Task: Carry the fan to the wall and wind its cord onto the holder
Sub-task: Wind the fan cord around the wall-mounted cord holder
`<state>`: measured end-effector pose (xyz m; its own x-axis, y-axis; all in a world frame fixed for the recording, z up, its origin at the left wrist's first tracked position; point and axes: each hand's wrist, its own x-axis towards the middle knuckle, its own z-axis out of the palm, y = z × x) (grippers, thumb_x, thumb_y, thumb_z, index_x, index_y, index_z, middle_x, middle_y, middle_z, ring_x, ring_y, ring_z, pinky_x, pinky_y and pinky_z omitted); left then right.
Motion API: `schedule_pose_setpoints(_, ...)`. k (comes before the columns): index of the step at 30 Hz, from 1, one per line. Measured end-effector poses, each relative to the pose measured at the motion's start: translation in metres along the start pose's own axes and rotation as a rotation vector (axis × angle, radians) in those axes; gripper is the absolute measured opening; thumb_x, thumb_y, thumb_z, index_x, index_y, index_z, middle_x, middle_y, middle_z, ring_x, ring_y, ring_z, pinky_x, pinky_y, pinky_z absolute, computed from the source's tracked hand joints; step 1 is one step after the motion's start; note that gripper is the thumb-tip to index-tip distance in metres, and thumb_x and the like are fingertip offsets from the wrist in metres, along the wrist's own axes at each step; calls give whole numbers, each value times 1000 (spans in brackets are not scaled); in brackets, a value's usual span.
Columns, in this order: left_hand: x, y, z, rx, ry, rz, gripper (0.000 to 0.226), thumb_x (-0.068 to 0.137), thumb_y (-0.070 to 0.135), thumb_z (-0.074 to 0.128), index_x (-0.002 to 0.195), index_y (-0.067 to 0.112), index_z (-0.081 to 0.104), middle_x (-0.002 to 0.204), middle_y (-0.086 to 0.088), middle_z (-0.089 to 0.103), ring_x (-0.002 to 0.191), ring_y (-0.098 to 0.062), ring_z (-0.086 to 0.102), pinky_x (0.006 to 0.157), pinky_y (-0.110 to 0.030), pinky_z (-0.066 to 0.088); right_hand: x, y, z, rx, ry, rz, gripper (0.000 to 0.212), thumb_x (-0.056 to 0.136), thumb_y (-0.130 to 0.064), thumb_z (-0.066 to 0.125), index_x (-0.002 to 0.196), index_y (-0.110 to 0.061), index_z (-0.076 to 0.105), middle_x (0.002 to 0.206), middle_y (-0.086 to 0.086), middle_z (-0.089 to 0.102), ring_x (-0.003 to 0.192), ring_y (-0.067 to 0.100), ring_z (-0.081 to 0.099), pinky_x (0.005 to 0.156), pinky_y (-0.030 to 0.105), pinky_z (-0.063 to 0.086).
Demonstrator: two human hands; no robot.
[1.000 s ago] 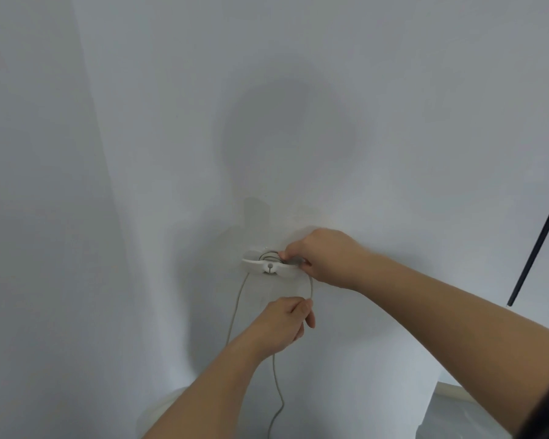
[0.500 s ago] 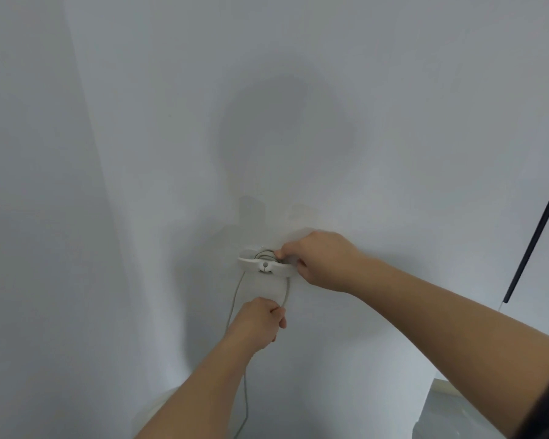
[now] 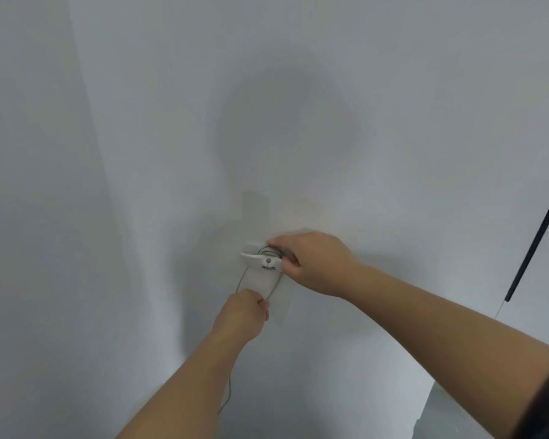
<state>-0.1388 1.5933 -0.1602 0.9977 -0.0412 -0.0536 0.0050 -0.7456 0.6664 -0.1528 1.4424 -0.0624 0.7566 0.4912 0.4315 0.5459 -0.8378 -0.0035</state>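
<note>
Grey cord (image 3: 274,285), wound on the white holder (image 3: 255,257), is pinched below by the left hand (image 3: 244,312) and at the holder by the right hand (image 3: 314,264).

Soft dim light, perhaps slight blur

Head camera — close, facing the wall (image 3: 393,122), angled downward.
</note>
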Motion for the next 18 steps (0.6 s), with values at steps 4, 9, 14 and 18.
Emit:
schedule_pose_setpoints(4, 4, -6, -7, -3, -43, 17, 38, 98, 23, 46, 63, 21, 60, 65, 1, 54, 59, -16, 51, 59, -25, 40, 2, 0, 1, -95, -25, -52, 20, 89, -41, 51, 106, -32, 56, 90, -12, 60, 88, 15, 55, 62, 29, 38)
schedule_pose_setpoints(9, 1, -9, -12, 61, 7, 39, 35, 97, 28, 43, 70, 20, 65, 86, -4, 65, 76, -24, 62, 70, -29, 50, 14, -5, 4, -139, -20, -33, 24, 91, -40, 54, 108, -24, 61, 100, -5, 60, 93, 20, 58, 73, 35, 49)
schedule_pose_setpoints(14, -3, -15, -19, 17, 115, 52, 36, 95, 34, 44, 80, 11, 67, 83, -7, 67, 84, -31, 66, 76, -37, 53, 17, -6, 8, -151, -43, 4, 19, 93, -37, 53, 101, -22, 62, 96, -3, 61, 89, 22, 58, 68, 33, 46)
schedule_pose_setpoints(18, -4, -21, -25, -23, 205, 82, 38, 95, 38, 46, 73, 12, 64, 69, -2, 62, 74, -28, 63, 70, -36, 52, 18, -9, 8, -137, -53, 35, 15, 93, -35, 53, 97, -23, 61, 91, -2, 61, 87, 22, 57, 63, 30, 36)
